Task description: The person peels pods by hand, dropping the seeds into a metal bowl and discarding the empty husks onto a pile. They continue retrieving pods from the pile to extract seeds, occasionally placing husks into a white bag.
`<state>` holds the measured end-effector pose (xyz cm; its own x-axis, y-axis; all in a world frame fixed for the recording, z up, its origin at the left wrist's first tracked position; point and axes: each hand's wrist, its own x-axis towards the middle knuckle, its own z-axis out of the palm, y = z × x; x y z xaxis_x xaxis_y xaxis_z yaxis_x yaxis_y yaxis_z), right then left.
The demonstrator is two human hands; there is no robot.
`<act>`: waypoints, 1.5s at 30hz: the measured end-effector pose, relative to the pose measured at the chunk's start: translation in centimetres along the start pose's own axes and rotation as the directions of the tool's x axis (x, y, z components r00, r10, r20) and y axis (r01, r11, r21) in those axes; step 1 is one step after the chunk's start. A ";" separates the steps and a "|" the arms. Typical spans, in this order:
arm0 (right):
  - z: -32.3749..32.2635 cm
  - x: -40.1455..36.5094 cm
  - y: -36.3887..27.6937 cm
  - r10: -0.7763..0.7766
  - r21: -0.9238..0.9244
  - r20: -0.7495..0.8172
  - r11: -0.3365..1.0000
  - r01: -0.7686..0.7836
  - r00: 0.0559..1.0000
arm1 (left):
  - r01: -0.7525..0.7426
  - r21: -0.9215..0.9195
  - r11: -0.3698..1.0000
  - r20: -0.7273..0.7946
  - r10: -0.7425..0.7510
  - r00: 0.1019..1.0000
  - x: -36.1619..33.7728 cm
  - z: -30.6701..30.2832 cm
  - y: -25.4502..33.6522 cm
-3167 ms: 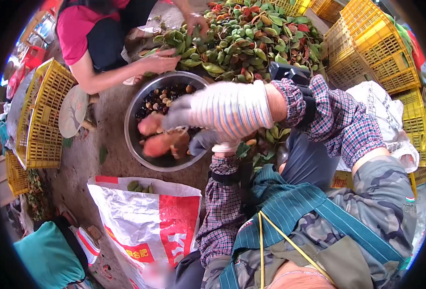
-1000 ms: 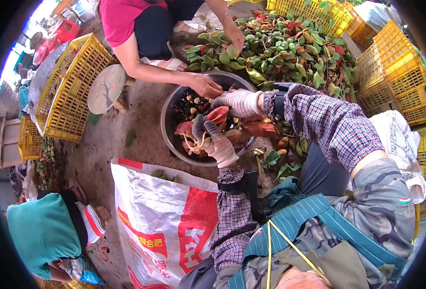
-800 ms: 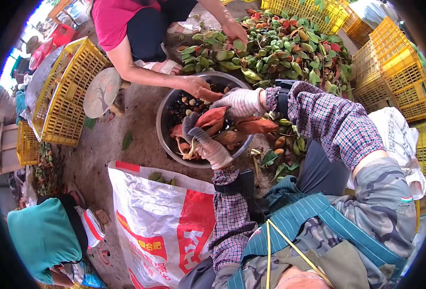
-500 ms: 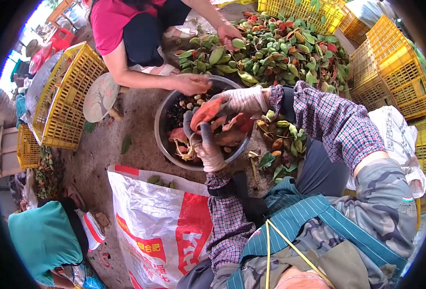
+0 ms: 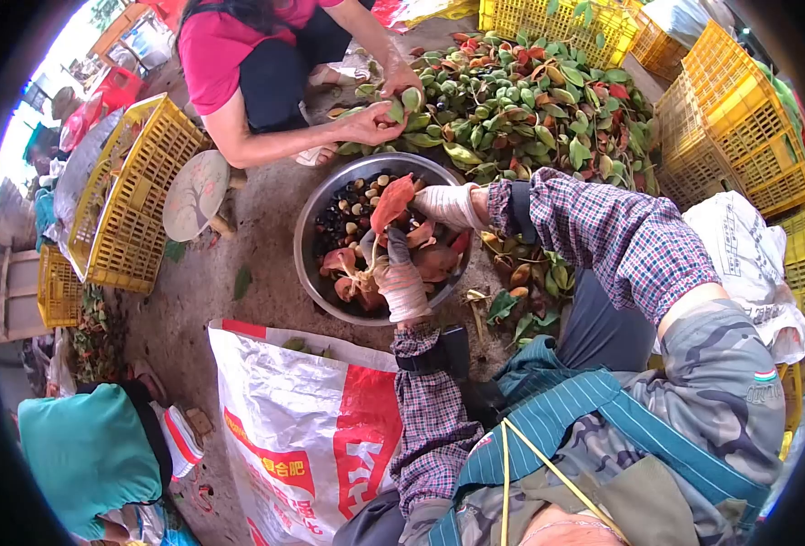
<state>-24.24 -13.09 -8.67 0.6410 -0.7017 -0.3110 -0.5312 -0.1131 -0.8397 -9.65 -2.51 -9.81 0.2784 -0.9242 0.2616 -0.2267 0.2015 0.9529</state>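
A red split seed pod (image 5: 392, 204) is held up over a metal basin (image 5: 307, 278). My right hand (image 5: 446, 206), in a pale work glove with dark fingertips, grips it from the right side. Below, my left hand (image 5: 401, 280), gloved the same way, has its fingers closed around the pod's lower end, beside a pale stem. Black seeds (image 5: 334, 221) and several brownish seeds lie in the basin. Opened reddish pods (image 5: 337, 261) rest along its lower left side and on the right, partly hidden by my hands.
A heap of green and red pods (image 5: 539, 109) spreads beyond the basin. Opposite, a person in a pink top (image 5: 225, 55) holds a green pod (image 5: 410, 98). A white-and-red sack (image 5: 275, 400) lies in front. Yellow crates (image 5: 143, 200) and a round stool (image 5: 195, 196) stand left; more crates (image 5: 739, 100) stand right.
My hands have drawn slightly apart around the red pod, which is now more upright. The other person's hand has left the basin's edge and joined their other hand at a green pod.
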 end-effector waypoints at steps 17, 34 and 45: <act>0.6 -1.0 -4.5 -0.035 0.087 0.016 0.996 0.034 0.999 | 0.075 0.003 0.997 -0.142 -0.074 0.987 -1.1 1.4 -1.1; 0.2 -0.5 -6.9 -0.227 0.197 0.232 0.963 0.183 0.946 | 0.143 0.109 0.984 -0.219 -0.117 0.969 -1.9 0.7 0.3; 1.9 2.9 -0.6 -0.254 -0.257 0.065 0.930 0.262 0.965 | -0.119 -0.251 0.961 -0.228 0.060 0.972 -1.4 0.5 1.1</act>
<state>-20.98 -13.67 -9.89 0.7893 -0.6030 -0.1157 -0.4685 -0.4697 -0.7483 -10.71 -1.19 -9.23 0.4696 -0.8119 0.3468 -0.0169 0.3844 0.9230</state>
